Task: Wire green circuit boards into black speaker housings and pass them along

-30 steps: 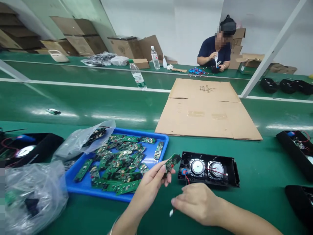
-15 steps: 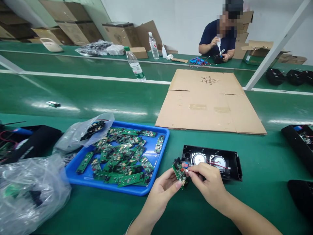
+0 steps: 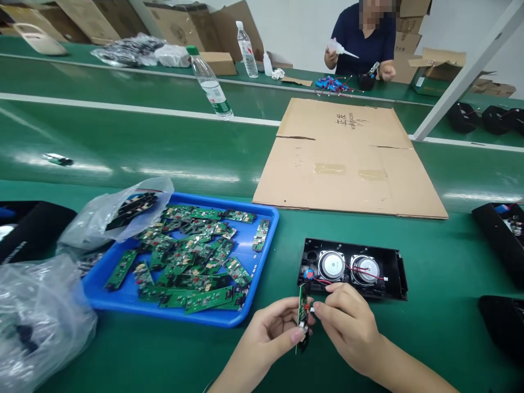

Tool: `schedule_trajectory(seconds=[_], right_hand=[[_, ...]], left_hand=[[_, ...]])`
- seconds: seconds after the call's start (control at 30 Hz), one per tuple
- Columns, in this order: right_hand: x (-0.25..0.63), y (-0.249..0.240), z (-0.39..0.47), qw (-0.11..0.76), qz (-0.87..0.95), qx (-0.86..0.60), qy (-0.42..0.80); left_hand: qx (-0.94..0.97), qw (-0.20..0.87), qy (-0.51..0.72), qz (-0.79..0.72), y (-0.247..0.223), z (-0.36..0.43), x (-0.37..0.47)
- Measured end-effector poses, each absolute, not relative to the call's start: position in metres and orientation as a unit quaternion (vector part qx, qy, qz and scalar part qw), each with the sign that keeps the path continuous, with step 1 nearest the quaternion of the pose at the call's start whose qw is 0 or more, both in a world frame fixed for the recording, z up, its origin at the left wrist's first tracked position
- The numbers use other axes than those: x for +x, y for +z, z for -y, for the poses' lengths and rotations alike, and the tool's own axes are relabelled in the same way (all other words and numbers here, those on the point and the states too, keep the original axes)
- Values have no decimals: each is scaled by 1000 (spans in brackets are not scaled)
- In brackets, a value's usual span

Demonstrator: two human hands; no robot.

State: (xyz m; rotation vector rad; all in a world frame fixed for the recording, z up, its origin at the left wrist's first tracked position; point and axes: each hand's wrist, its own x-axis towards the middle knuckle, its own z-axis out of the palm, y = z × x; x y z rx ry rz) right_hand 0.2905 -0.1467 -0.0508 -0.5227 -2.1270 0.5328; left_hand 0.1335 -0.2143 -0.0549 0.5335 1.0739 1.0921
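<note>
My left hand (image 3: 275, 334) grips a green circuit board (image 3: 302, 305) by its edges, tilted nearly edge-on to the camera. Close against the board, my right hand (image 3: 351, 323) pinches a small white connector (image 3: 313, 310) on a red wire. Just beyond both hands lies a black speaker housing (image 3: 391, 273) with two round silver speakers (image 3: 331, 266) inside and a blue round part (image 3: 308, 274) at its left end. To the left, a blue tray (image 3: 268, 262) holds several green circuit boards (image 3: 208, 299).
Clear plastic bags (image 3: 45, 322) lie at the left. A flat cardboard sheet (image 3: 352, 188) sits beyond the housing. Black casings (image 3: 501, 240) are at the right. Across the bench, a person (image 3: 364, 38) holds a white bottle near bottles and boxes.
Both hands and the board have moved down, slightly away from the housing, and the board has turned more edge-on. The view has shifted. The person opposite has moved the bottle away from the black part.
</note>
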Motion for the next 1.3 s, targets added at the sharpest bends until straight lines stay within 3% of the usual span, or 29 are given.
schedule_trajectory(seconds=[1.03,1.3], right_hand=[[293,-50,142,377,892,-184,166],[292,-48,142,409,868,-213,185]], left_hand=[[267,678,448,-517,-59,211,129],[279,683,436,-516,-58,207,126]])
